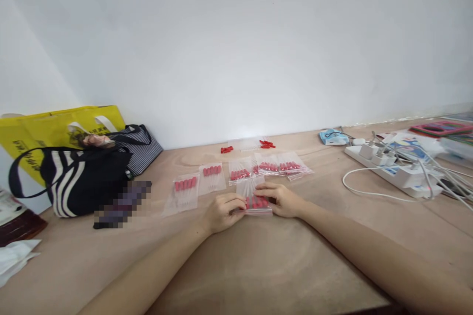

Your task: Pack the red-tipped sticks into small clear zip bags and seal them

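Observation:
Between my hands, near the middle of the wooden table, is a clear zip bag (257, 210) with several red-capped pieces inside. My left hand (224, 211) grips its left edge, thumb and fingers closed. On the bag's right side, my right hand (280, 200) holds it with bent fingers. Left of them lie two more clear bags, a nearer bag (185, 194) and a farther bag (212, 177), each with a row of red caps on thin pale stems. Just beyond my hands, several filled bags (275, 167) overlap one another.
Loose red pieces (268, 144) and a smaller red pile (226, 149) lie near the wall. At left are a yellow bag (22, 133), a black striped bag (84, 182) and a blurred dark item (123, 204). A power strip (399, 177) with cables and a blue mask (333, 137) occupy the right.

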`<state>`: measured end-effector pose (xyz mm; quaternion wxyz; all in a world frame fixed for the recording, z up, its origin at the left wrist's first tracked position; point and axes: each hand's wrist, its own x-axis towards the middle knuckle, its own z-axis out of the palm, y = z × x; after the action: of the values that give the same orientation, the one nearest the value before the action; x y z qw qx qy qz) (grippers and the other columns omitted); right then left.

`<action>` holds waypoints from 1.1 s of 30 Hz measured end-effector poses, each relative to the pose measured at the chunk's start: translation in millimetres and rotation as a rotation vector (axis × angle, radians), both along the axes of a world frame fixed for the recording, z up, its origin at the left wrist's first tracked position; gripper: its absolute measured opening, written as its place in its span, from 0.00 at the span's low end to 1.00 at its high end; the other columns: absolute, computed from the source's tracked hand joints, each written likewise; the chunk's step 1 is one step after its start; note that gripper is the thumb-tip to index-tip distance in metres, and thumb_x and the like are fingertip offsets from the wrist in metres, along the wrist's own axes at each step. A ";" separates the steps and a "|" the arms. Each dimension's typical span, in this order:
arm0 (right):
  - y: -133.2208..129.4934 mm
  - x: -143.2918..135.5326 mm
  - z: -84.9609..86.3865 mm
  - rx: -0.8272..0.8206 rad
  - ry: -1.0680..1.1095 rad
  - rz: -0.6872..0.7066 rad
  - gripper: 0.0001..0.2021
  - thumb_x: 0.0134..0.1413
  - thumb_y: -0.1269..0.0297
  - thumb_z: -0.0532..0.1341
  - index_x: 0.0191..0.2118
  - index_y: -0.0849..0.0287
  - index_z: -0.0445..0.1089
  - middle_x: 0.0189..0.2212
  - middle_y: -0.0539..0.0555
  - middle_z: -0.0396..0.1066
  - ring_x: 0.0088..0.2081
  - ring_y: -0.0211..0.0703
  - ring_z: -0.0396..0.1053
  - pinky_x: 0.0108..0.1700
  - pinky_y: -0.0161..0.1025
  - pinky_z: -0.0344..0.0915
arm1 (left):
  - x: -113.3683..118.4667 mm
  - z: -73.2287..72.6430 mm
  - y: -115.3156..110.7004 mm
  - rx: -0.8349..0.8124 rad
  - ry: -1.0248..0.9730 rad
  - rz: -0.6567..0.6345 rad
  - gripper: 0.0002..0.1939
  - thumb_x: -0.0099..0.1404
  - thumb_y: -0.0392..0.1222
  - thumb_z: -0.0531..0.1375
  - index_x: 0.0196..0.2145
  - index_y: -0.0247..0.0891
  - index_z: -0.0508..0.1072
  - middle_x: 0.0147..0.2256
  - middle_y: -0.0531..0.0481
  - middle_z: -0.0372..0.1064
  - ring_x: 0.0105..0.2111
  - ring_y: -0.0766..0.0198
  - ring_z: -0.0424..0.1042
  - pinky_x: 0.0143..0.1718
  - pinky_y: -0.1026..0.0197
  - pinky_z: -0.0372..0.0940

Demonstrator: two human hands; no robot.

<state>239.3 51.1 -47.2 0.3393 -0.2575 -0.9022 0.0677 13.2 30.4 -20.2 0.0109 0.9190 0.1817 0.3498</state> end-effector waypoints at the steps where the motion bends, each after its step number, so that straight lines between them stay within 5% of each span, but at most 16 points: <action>1: -2.5 0.7 0.7 0.054 -0.023 -0.023 0.16 0.49 0.68 0.56 0.46 0.55 0.66 0.44 0.56 0.66 0.42 0.41 0.66 0.40 0.39 0.62 | -1.0 -1.9 -0.5 0.011 0.007 0.024 0.04 0.57 0.31 0.55 0.29 0.36 0.68 0.30 0.47 0.70 0.32 0.65 0.70 0.33 0.65 0.66; 4: -13.6 1.8 3.9 0.274 -0.049 -0.067 0.13 0.48 0.63 0.57 0.43 0.54 0.68 0.38 0.53 0.70 0.35 0.40 0.66 0.36 0.39 0.58 | -0.7 -5.5 -2.3 0.042 0.000 0.076 0.04 0.56 0.31 0.55 0.27 0.36 0.68 0.29 0.49 0.70 0.30 0.66 0.70 0.31 0.65 0.65; 10: -34.0 8.4 6.7 0.516 -0.088 -0.113 0.09 0.53 0.69 0.53 0.27 0.58 0.68 0.21 0.50 0.65 0.26 0.35 0.58 0.30 0.37 0.49 | 3.9 -7.5 -9.2 0.083 0.012 0.085 0.06 0.58 0.31 0.54 0.26 0.36 0.68 0.27 0.50 0.69 0.29 0.67 0.68 0.31 0.65 0.65; 19: -38.5 17.1 6.1 0.394 -0.126 -0.116 0.09 0.55 0.67 0.52 0.28 0.59 0.68 0.21 0.50 0.63 0.26 0.36 0.57 0.30 0.36 0.47 | -4.6 -7.5 -21.3 0.093 -0.009 0.076 0.05 0.58 0.31 0.54 0.31 0.37 0.69 0.31 0.48 0.69 0.33 0.67 0.70 0.34 0.65 0.67; 33: -38.8 12.2 9.4 0.358 -0.130 -0.117 0.11 0.54 0.70 0.50 0.24 0.59 0.64 0.18 0.49 0.62 0.25 0.35 0.57 0.31 0.37 0.47 | -9.1 -5.4 -22.0 -0.040 -0.008 0.078 0.07 0.60 0.33 0.53 0.27 0.36 0.69 0.29 0.48 0.70 0.27 0.70 0.70 0.26 0.70 0.65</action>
<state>251.5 12.4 -37.8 0.3240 -0.2490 -0.9033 -0.1305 4.1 8.4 -25.6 0.0165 0.9093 0.2245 0.3499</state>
